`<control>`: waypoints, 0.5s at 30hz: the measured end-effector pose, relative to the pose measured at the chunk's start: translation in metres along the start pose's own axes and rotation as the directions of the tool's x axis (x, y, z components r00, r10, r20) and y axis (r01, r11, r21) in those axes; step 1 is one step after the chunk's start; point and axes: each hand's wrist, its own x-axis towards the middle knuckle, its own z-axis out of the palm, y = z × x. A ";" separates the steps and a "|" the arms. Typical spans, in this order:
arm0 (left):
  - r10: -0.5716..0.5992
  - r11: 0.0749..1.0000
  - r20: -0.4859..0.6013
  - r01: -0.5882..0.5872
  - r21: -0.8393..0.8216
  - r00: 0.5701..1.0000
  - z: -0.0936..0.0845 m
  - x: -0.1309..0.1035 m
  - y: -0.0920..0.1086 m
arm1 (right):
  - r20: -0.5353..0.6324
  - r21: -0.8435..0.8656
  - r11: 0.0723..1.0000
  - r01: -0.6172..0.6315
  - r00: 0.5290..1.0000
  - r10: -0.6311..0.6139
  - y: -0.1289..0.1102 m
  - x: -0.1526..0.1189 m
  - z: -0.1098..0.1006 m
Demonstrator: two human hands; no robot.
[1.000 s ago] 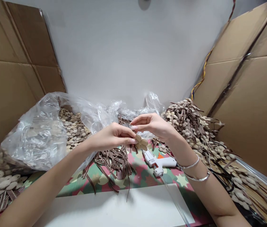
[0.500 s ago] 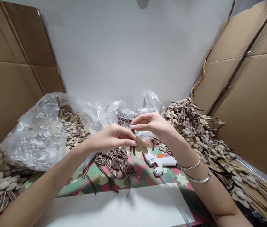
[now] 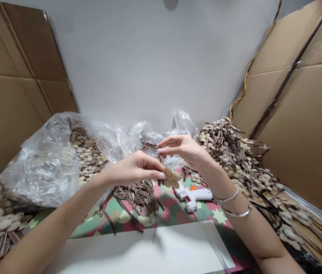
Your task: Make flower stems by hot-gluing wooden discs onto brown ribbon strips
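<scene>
A tan fabric flower [image 3: 171,177] with rounded petals is pinched between the thumb and fingers of my left hand [image 3: 140,167]. Just above it, my right hand [image 3: 180,148] has thumb and fingertips closed on a brown stitched ribbon [image 3: 161,159], which runs down behind my left fingertips. Whether ribbon and flower are joined cannot be seen. Below and right of the flower lies a white glue gun [image 3: 193,196] with an orange trigger and a clear glue stick trailing from its back.
Loose brown ribbons [image 3: 139,194] lie heaped on the patterned cloth [image 3: 106,224], behind a white board [image 3: 138,251]. A clear plastic bag [image 3: 49,163] with fabric flowers stands left. Flowers with ribbons [image 3: 229,148] pile up right. Cardboard [image 3: 300,102] walls both sides.
The flower has turned a little and shifted slightly right, showing its petals more face-on. More of the ribbon shows between my hands. Both hands keep their grip.
</scene>
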 end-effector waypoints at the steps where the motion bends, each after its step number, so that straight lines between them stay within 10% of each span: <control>1: -0.001 1.000 -0.007 0.001 0.002 1.000 0.000 0.000 0.000 | 0.004 0.007 1.000 -0.004 1.000 0.004 0.000 0.000 0.000; 15: -0.010 1.000 -0.094 0.010 -0.005 0.996 -0.001 0.000 0.005 | -0.022 -0.009 1.000 -0.013 1.000 0.012 -0.005 -0.004 0.003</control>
